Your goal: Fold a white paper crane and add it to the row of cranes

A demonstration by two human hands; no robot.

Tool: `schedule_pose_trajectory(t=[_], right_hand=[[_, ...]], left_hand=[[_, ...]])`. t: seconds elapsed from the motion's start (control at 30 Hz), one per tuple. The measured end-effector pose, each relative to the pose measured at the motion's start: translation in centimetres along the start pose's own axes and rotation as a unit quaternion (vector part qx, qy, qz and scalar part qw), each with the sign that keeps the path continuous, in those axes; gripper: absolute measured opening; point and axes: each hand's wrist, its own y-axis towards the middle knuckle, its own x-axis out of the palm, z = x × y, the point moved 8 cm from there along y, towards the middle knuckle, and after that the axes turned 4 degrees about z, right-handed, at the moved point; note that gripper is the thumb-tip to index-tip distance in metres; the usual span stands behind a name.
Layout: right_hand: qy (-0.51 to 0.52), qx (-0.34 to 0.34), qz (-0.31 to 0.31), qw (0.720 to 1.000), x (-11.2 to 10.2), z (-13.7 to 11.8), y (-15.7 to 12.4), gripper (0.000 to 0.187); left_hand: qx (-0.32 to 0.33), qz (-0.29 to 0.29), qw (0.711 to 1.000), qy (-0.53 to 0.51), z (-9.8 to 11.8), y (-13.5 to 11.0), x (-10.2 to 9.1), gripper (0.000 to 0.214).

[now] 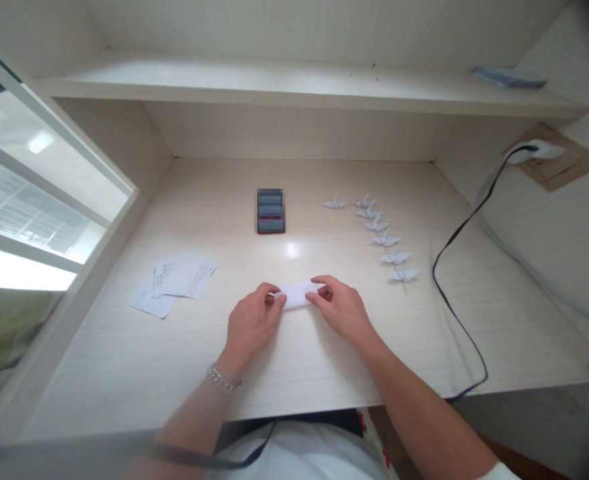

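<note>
Well, at the far left a window (29,200) lets daylight onto the pale wood-grain desk (99,373), where a few overlapping printed paper sheets (181,280) lie near the window side. A chain bracelet (221,378) circles the left wrist, just behind the left hand (251,323). Its grip is closed, pinching one end of a small folded white paper strip (297,295) between thumb and fingers. The strip sits between the two hands, towards the front of the desk. Farther back lies a dark phone (271,211), its face blurred. The right hand (337,310) pinches the strip's other end in the same way, with the fingers bent over it. The strip should weigh almost nothing and crease easily, so it probably handles best by its ends or edges, with light fingertip pressure. Right of the hands, a curved row of small white origami cranes (377,227) stands on the desk; they look fragile. Farther right, a black cable (434,267) loops across the desk from a white plug (537,152) on the wall.
</note>
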Motion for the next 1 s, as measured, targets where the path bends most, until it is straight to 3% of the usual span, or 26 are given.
schedule_pose_trajectory(t=[0.13,0.7,1.0], right_hand=[[-0.013,0.025,0.012,1.000,-0.19,-0.01,0.26,0.031],[-0.043,0.087,0.028,0.995,-0.43,0.55,0.86,0.023],[-0.059,0.083,0.025,0.995,-0.30,0.63,1.04,0.019]], left_hand=[[-0.041,0.032,0.998,0.026,-0.16,0.02,0.07,0.032],[-0.069,0.071,0.990,0.101,-0.11,0.50,0.34,0.034],[-0.074,0.067,0.994,0.051,-0.28,0.27,0.08,0.037]])
